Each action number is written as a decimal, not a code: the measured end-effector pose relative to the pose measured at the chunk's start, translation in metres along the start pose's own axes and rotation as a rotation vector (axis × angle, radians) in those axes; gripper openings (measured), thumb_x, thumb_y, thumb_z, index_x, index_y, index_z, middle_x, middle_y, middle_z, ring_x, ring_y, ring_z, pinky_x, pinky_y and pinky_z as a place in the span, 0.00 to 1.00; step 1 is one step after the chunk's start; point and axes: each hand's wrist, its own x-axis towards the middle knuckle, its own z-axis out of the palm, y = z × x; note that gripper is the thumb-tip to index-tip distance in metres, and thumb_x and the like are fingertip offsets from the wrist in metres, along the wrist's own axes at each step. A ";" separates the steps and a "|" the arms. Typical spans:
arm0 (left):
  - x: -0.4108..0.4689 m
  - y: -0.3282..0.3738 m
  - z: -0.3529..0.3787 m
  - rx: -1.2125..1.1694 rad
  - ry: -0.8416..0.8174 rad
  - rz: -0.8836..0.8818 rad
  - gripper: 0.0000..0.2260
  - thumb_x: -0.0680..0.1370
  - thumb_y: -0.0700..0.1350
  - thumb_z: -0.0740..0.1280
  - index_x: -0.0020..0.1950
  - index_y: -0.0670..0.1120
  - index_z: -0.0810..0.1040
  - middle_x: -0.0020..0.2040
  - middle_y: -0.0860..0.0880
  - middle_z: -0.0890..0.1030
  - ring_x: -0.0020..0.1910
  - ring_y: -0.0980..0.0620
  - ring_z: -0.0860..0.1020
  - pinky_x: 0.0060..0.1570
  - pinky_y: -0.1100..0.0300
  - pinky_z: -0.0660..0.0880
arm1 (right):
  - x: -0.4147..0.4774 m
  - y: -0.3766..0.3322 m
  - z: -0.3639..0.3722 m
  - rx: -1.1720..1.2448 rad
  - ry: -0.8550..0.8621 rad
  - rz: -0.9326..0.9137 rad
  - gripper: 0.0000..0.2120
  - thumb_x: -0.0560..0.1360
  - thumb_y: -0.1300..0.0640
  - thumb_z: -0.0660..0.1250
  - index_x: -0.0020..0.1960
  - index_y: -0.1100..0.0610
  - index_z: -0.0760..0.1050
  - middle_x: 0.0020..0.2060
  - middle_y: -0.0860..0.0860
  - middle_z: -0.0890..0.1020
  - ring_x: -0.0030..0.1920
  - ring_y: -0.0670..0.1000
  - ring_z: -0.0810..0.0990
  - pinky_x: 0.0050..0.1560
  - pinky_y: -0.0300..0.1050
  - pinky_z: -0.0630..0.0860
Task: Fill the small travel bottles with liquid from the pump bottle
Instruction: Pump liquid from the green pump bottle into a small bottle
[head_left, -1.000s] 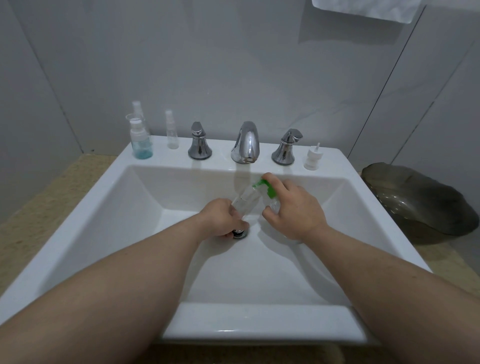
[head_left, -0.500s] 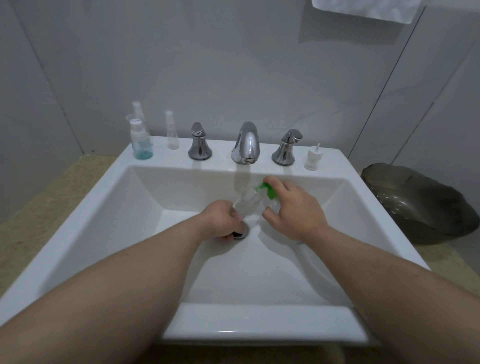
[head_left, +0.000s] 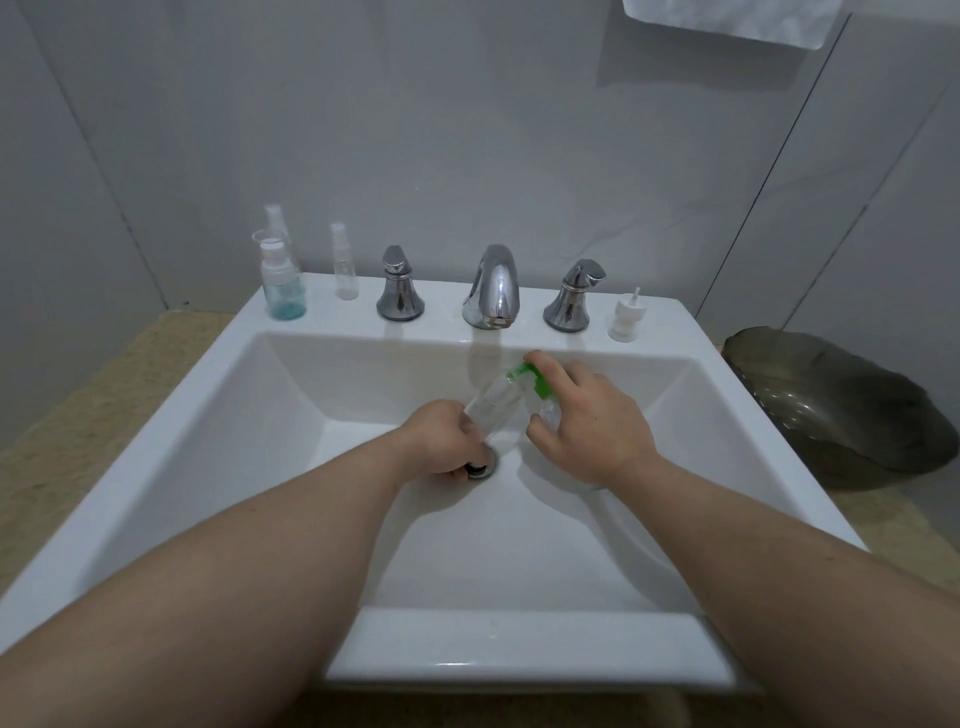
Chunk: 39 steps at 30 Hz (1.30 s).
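Over the drain of the white sink (head_left: 291, 415), my left hand (head_left: 439, 441) grips a small clear travel bottle (head_left: 493, 405), tilted with its mouth up toward the right. My right hand (head_left: 587, 421) grips a clear pump bottle with a green pump head (head_left: 532, 376); its forefinger lies on the pump, whose nozzle meets the travel bottle's mouth. The pump bottle's body (head_left: 550, 413) is mostly hidden by my fingers. On the back ledge at the left stand a spray bottle with blue liquid (head_left: 280, 288) and a slim clear spray bottle (head_left: 345, 270).
A chrome faucet (head_left: 493, 291) with two handles (head_left: 399, 291) (head_left: 571, 299) stands on the back ledge. A loose white pump cap (head_left: 626, 317) sits at its right end. A dark glass bowl (head_left: 841, 405) lies on the counter to the right. A white towel (head_left: 727, 18) hangs above.
Both hands and the two bottles have stayed in nearly the same place over the drain; the travel bottle shifted very slightly.
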 end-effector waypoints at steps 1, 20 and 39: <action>0.001 -0.001 0.000 -0.004 0.007 -0.002 0.06 0.70 0.41 0.74 0.41 0.45 0.78 0.35 0.46 0.81 0.31 0.49 0.80 0.35 0.58 0.77 | 0.000 0.000 0.000 -0.002 0.000 -0.002 0.34 0.75 0.45 0.66 0.80 0.44 0.61 0.51 0.51 0.76 0.49 0.58 0.76 0.43 0.49 0.74; 0.003 -0.002 0.000 -0.018 0.015 0.011 0.09 0.69 0.44 0.77 0.42 0.44 0.78 0.36 0.46 0.82 0.31 0.48 0.81 0.38 0.55 0.79 | -0.001 0.002 0.000 0.011 0.020 -0.028 0.40 0.75 0.46 0.67 0.83 0.38 0.53 0.49 0.50 0.76 0.45 0.57 0.76 0.40 0.51 0.77; 0.002 -0.001 0.000 -0.036 0.004 0.016 0.09 0.71 0.42 0.76 0.42 0.45 0.76 0.37 0.45 0.82 0.30 0.49 0.80 0.35 0.57 0.76 | 0.000 0.003 0.002 -0.001 0.007 -0.015 0.40 0.76 0.45 0.66 0.83 0.38 0.52 0.50 0.50 0.76 0.47 0.57 0.76 0.42 0.52 0.78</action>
